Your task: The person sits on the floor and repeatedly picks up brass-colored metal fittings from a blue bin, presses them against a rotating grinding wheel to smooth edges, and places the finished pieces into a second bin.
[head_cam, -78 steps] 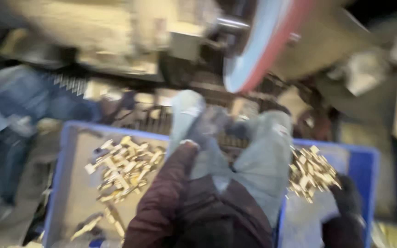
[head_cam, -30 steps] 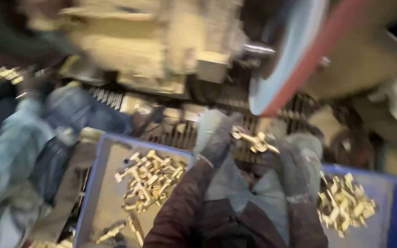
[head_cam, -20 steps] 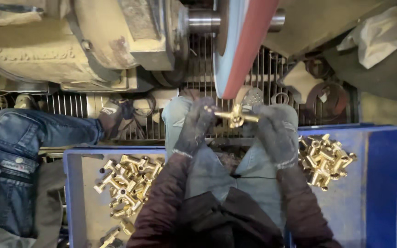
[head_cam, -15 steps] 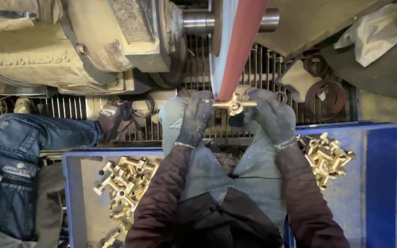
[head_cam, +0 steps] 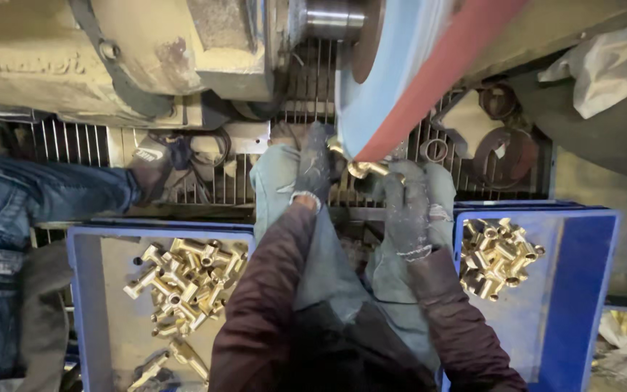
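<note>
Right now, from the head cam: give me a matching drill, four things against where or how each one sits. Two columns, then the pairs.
Things:
1. brass fitting
2. left crate
3. right crate
4. sanding belt

Places or states:
A. red strip on a wheel, above the hands
B. blue, beside the right hand, pile of brass parts at its near-left corner
C. held by both gloved hands against the belt
D. blue, below the left hand, brass parts spread over a grey floor

Pairs: 1-C, 2-D, 3-B, 4-A
</note>
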